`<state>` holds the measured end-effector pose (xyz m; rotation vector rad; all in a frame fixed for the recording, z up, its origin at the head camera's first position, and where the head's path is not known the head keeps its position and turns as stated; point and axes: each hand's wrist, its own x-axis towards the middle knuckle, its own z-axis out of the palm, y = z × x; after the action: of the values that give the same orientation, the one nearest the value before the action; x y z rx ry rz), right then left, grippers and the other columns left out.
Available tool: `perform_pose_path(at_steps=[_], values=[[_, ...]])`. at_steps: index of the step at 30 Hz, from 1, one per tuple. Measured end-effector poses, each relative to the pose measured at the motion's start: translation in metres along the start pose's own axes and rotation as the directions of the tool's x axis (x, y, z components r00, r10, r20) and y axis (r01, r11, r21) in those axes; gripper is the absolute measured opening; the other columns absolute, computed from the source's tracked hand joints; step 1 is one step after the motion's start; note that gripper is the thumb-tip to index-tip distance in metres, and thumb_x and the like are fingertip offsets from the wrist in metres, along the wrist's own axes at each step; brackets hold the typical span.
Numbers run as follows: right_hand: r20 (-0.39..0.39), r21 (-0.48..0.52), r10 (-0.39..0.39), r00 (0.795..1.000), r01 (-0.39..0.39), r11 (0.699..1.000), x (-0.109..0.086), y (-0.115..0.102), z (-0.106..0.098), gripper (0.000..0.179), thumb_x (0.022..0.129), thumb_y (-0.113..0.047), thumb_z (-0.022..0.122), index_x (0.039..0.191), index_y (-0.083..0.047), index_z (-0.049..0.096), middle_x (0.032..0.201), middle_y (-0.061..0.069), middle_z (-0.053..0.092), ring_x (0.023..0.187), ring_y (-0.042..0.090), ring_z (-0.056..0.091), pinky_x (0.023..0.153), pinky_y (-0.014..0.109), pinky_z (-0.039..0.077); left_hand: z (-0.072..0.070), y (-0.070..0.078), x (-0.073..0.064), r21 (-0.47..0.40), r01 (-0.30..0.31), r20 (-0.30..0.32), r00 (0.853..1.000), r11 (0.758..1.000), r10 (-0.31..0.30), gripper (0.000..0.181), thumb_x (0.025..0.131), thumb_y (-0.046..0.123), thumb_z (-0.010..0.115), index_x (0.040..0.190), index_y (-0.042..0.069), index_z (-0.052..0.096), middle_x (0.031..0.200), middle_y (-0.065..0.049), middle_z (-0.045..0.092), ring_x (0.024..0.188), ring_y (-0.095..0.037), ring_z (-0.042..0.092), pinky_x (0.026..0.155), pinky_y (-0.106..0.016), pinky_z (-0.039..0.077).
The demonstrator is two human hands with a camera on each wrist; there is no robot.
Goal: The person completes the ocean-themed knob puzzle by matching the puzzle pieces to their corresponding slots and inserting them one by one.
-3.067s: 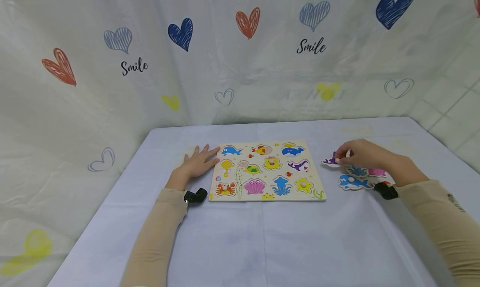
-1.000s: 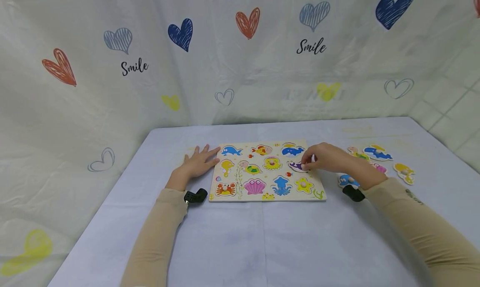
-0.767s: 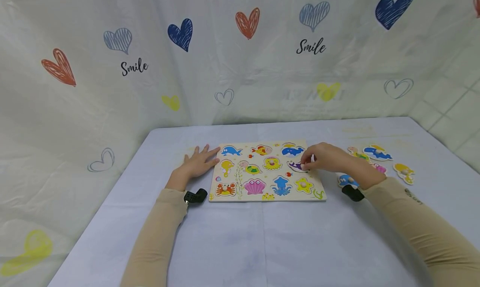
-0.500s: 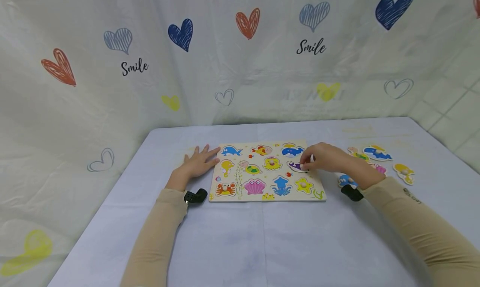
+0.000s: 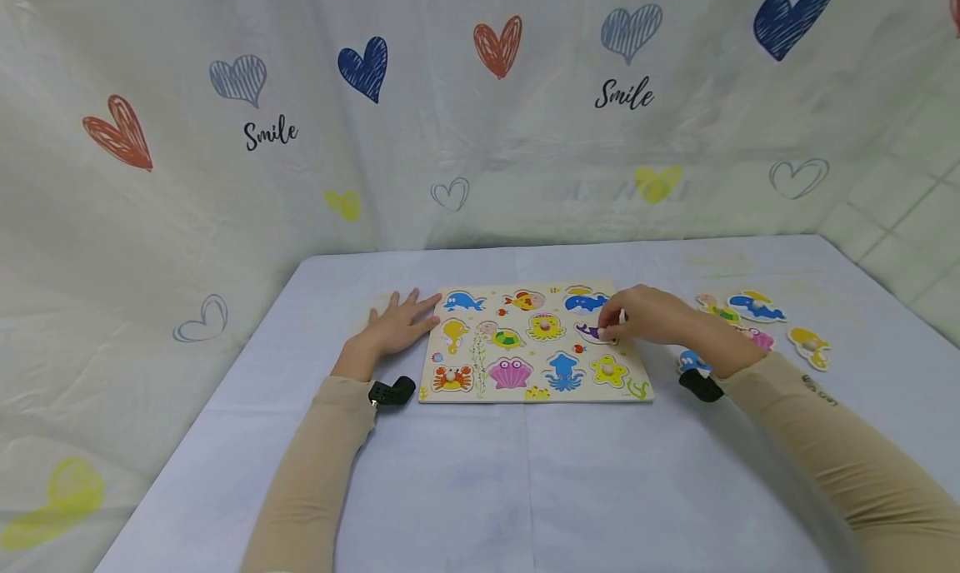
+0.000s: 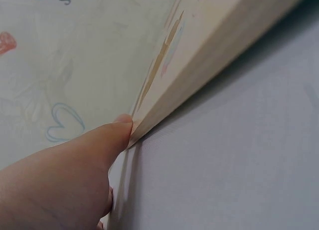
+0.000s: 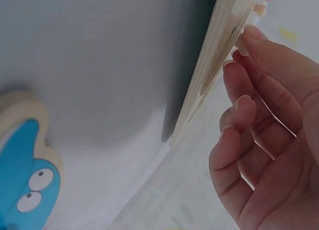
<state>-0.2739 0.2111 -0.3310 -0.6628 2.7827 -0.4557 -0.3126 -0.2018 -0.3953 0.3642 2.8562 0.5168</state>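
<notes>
Right of centre, the right hand (image 5: 651, 315) should level the purple whale piece (image 5: 587, 331) it pinches; the spread left hand (image 5: 397, 327) touches the puzzle board (image 5: 528, 348).

A pale curtain (image 5: 420, 152) fills the head view from 9 o'clock past 12, printed with hearts. A red heart (image 5: 498, 48) sits at 12, a dark blue heart (image 5: 363, 69) at 11, and another dark blue one at 2. A striped blue heart at 1 has black "Smile" lettering (image 5: 625, 95) beneath it; a matching pair stands at 10. Small yellow hearts (image 5: 657, 185) are at 10 and 2. Faint tiles (image 5: 911, 215) show at 3. White cloth (image 5: 465, 481) covers the table at 6.
</notes>
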Motion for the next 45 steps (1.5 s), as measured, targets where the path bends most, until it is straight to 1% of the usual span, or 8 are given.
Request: perform_pose_path(at_steps=[9,16,21,26,32,38,41,45], values=[[-0.011,-0.011,-0.022,1.0,0.022,1.0,0.001,0.003,0.0,0.009,0.095,-0.021,0.076,0.1,-0.014,0.077,0.087,-0.003,0.065,0.084,0.019,0.055,0.071,0.033,0.046,-0.002,0.002,-0.002,-0.006,0.0,-0.002,1.0,1.0,0.0,0.064,0.107,0.055,0.041,0.164,0.031,0.026,0.171,-0.015,0.007,0.154,-0.046,-0.008,0.113,-0.075,-0.006],[0.005,-0.02,-0.007,1.0,0.007,1.0,0.001,0.003,0.002,0.011,0.096,-0.024,0.075,0.101,-0.014,0.077,0.088,-0.002,0.064,0.085,0.02,0.054,0.071,0.034,0.045,-0.001,0.001,-0.001,-0.004,0.001,-0.002,1.0,1.0,-0.001,0.064,0.107,0.056,0.04,0.164,0.032,0.026,0.171,-0.015,0.007,0.154,-0.045,-0.008,0.113,-0.075,-0.005],[-0.014,-0.015,-0.034,0.999,0.034,0.999,-0.001,0.005,-0.001,0.011,0.095,-0.026,0.076,0.1,-0.015,0.077,0.087,-0.003,0.064,0.084,0.019,0.054,0.071,0.034,0.045,-0.001,0.001,-0.002,-0.006,0.001,-0.002,1.0,1.0,-0.001,0.064,0.107,0.056,0.04,0.164,0.032,0.026,0.171,-0.015,0.007,0.154,-0.046,-0.008,0.113,-0.075,-0.005],[-0.047,0.018,-0.064,0.997,0.065,0.998,-0.009,0.01,-0.01,0.013,0.093,-0.023,0.078,0.102,-0.014,0.078,0.085,-0.003,0.064,0.083,0.02,0.055,0.071,0.033,0.049,-0.001,0.002,-0.002,-0.004,0.002,0.003,1.0,1.0,-0.002,0.064,0.107,0.056,0.04,0.164,0.031,0.026,0.171,-0.015,0.007,0.154,-0.046,-0.008,0.113,-0.075,-0.005],[-0.067,0.044,-0.074,0.995,0.077,0.996,-0.025,0.019,-0.024,0.018,0.094,-0.019,0.077,0.107,-0.008,0.076,0.087,-0.003,0.064,0.083,0.021,0.056,0.07,0.033,0.051,-0.002,0.003,-0.003,-0.002,0.003,0.003,1.0,1.0,-0.003,0.064,0.107,0.056,0.04,0.164,0.031,0.026,0.171,-0.015,0.007,0.153,-0.046,-0.009,0.113,-0.075,-0.005],[0.007,0.088,-0.056,0.998,0.056,0.995,-0.042,0.036,-0.032,0.019,0.094,-0.022,0.077,0.107,-0.009,0.076,0.086,-0.003,0.061,0.082,0.018,0.054,0.067,0.028,0.049,-0.002,0.002,-0.003,-0.007,0.002,0.006,1.0,1.0,-0.002,0.063,0.107,0.055,0.04,0.164,0.032,0.026,0.171,-0.015,0.006,0.153,-0.046,-0.009,0.113,-0.075,-0.006],[0.05,0.113,-0.045,0.998,0.039,0.993,-0.05,0.046,-0.034,0.016,0.093,-0.022,0.078,0.104,-0.011,0.076,0.084,-0.004,0.06,0.082,0.017,0.053,0.065,0.026,0.048,-0.002,0.003,-0.003,-0.006,0.001,0.004,1.0,1.0,-0.001,0.063,0.107,0.055,0.04,0.164,0.032,0.025,0.171,-0.015,0.006,0.153,-0.046,-0.009,0.113,-0.075,-0.006],[0.082,0.102,-0.022,0.996,0.014,0.995,-0.06,0.059,-0.033,0.009,0.091,-0.019,0.079,0.097,-0.013,0.075,0.083,-0.005,0.061,0.08,0.017,0.054,0.065,0.027,0.048,-0.003,0.003,-0.003,0.001,0.003,0.006,1.0,1.0,-0.003,0.063,0.107,0.056,0.039,0.164,0.032,0.025,0.171,-0.015,0.006,0.154,-0.046,-0.009,0.113,-0.075,-0.006]])
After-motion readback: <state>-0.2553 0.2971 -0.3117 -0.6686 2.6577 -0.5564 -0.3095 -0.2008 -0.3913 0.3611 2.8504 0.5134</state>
